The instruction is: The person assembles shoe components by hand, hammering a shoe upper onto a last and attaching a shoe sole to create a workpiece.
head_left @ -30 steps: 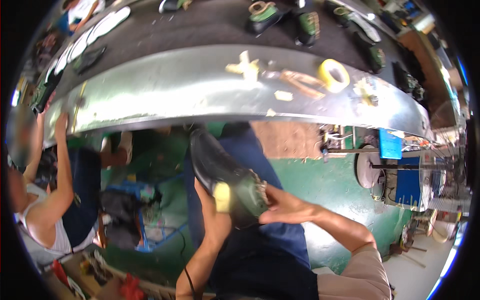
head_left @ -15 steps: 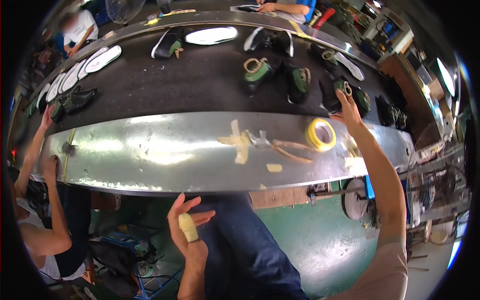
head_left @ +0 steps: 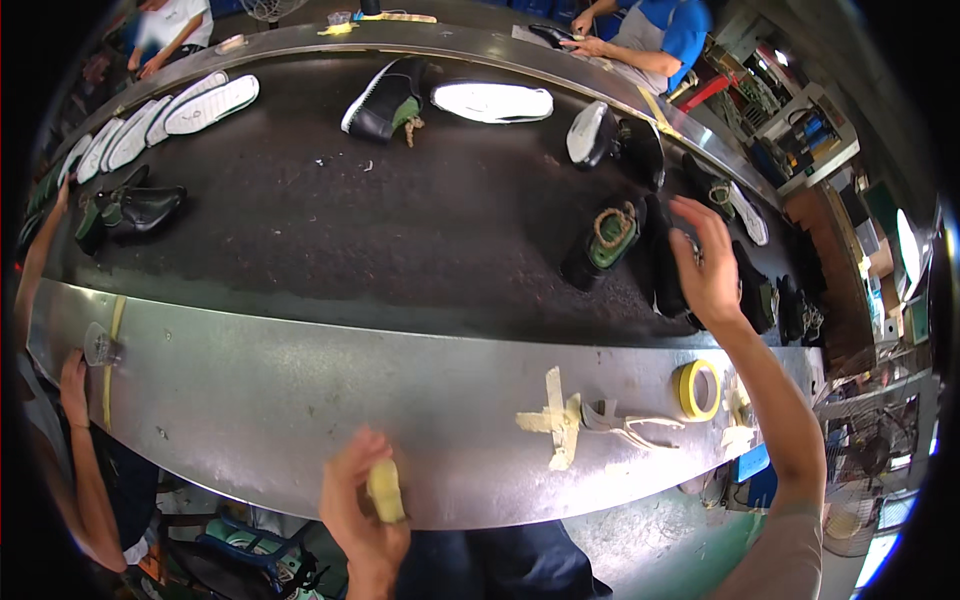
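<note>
My right hand (head_left: 708,265) reaches over the dark conveyor surface with its fingers stretched out, over a black shoe (head_left: 664,262) that it partly covers. I cannot tell whether it touches that shoe. Left of the hand stands another black shoe with a green lining and a beige cord loop (head_left: 614,235). Over the front edge of the metal ledge (head_left: 250,400) hovers my left hand (head_left: 365,515), blurred, holding nothing that I can see. Yellow tape (head_left: 385,490) is wrapped round one of its digits.
A yellow tape roll (head_left: 688,390), pliers (head_left: 640,428) and crossed tape strips (head_left: 556,420) are on the ledge. White-soled shoes (head_left: 212,105) line the far left. More shoes (head_left: 378,110) lie across the belt. Co-workers sit at left and opposite, one in a blue top (head_left: 685,35).
My view has shifted, so the belt shows lower. My right hand has left a green-lined shoe and is open above the belt. My left hand has risen from my lap over the ledge.
</note>
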`<move>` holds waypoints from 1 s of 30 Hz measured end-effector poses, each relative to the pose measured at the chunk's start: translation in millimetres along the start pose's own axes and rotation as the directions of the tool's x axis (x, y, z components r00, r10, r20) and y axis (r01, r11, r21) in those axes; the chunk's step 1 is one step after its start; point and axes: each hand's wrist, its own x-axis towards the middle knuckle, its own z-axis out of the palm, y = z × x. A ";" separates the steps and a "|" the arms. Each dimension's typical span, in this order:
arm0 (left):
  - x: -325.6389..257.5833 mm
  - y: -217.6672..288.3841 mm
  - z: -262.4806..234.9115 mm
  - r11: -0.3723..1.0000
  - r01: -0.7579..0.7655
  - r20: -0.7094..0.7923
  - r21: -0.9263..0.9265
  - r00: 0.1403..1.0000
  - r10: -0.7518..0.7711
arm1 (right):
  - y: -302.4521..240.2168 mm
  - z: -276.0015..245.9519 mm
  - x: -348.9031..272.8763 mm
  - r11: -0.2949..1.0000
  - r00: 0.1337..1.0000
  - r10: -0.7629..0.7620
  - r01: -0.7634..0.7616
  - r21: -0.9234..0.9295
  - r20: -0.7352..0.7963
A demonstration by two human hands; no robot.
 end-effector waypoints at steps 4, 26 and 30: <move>-3.6 0.8 -12.0 0.970 -0.165 0.151 0.178 0.979 0.138 | -22.4 77.9 87.0 0.978 0.964 -0.205 0.207 0.008 0.170; 25.7 11.7 -25.8 0.939 -0.281 0.026 0.197 0.959 0.282 | -183.8 257.1 207.7 0.886 0.971 -0.193 0.111 0.451 0.141; 22.4 7.9 -34.7 0.961 -0.258 0.060 0.096 0.966 0.253 | -216.0 170.8 144.1 0.568 0.977 -0.023 -0.160 0.807 0.210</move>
